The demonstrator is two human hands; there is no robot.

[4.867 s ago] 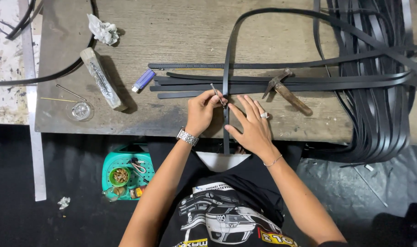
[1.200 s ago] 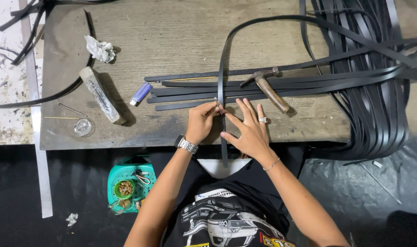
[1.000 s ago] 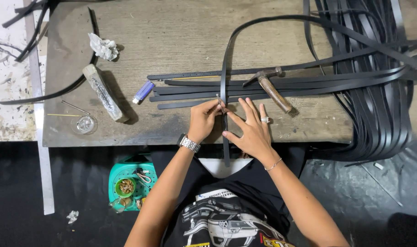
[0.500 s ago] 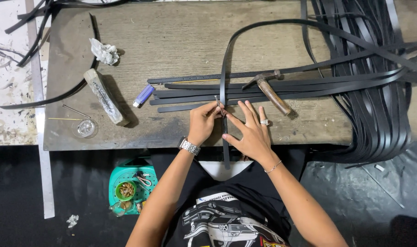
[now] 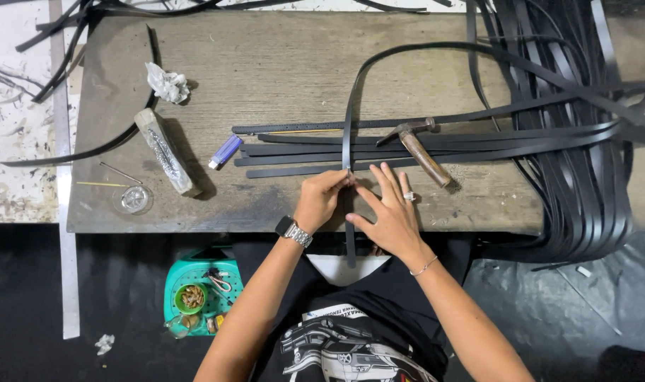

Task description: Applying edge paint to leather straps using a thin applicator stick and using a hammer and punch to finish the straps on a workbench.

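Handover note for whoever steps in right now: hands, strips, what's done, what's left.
Left hand: fingertips pinch at the crossing black strip near the table's front edge.
Right hand: flat, fingers spread, pressing beside that strip.
Flat strips lie side by side across the wooden table; the crossing strip runs over them and hangs off the front edge. Hammer rests on the strips; blue lighter at their left ends. Loose strip bundle on the right.
Done: one strip laid across. Left: the bundle is still unused.
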